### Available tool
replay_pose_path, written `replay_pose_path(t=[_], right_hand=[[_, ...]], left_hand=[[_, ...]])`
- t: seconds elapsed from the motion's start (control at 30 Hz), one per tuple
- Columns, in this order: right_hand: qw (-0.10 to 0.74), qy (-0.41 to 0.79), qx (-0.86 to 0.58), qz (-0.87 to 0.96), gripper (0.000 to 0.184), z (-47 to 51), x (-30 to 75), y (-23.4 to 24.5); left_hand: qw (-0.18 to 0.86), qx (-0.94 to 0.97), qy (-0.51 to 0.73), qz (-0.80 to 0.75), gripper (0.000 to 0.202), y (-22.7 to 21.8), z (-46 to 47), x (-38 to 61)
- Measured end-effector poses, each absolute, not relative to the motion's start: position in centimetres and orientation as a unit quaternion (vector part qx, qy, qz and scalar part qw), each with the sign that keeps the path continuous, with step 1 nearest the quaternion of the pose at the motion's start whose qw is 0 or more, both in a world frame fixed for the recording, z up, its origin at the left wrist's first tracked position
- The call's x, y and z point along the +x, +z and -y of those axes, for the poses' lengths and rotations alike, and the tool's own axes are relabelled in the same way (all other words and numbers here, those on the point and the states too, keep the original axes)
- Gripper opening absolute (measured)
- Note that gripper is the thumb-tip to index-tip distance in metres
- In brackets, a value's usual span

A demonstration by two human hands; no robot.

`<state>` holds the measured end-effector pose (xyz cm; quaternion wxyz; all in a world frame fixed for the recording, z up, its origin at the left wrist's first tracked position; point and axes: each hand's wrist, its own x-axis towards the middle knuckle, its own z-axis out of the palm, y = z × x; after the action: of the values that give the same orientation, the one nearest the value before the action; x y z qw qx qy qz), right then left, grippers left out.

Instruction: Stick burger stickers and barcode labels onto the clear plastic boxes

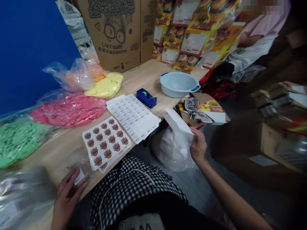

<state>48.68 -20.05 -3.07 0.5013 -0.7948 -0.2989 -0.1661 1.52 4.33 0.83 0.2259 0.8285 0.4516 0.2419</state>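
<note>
At the near edge of the table, my left hand [69, 187] has its fingers curled on a small transparent plastic bag [82, 163]. A small white label [79, 177] shows on the bag by the fingertips. My right hand [198, 145] pinches a folded white sheet of paper [177, 123] by its right end, held in the air past the table edge. Between the hands, a sheet of round cartoon stickers [105, 142] lies beside a stack of printed label sheets [134, 116]. A blue tape dispenser [146, 98] stands just behind those sheets.
Bags of green [21, 140], pink [69, 110] and yellow [105, 85] soft material line the table's left side. A pale blue basin [179, 84] stands farther back. Below my right hand is a plastic-lined bin [168, 148]. Cartons [240, 143] stand right; a person [259, 38] sits beyond.
</note>
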Motion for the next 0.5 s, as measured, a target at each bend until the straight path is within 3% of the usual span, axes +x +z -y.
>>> replay_pose_path(t=[0.23, 0.5], right_hand=[[0.441, -0.114, -0.858, 0.239, 0.036, 23.5, 52.6, -12.4], [0.401, -0.067, -0.892, 0.198, 0.027, 24.7, 52.9, -15.1]], left_hand=[[0.226, 0.826, 0.224, -0.465, 0.051, 0.9, -4.3, 1.6], [0.231, 0.825, 0.213, -0.469, 0.049, 0.3, -5.0, 0.8]])
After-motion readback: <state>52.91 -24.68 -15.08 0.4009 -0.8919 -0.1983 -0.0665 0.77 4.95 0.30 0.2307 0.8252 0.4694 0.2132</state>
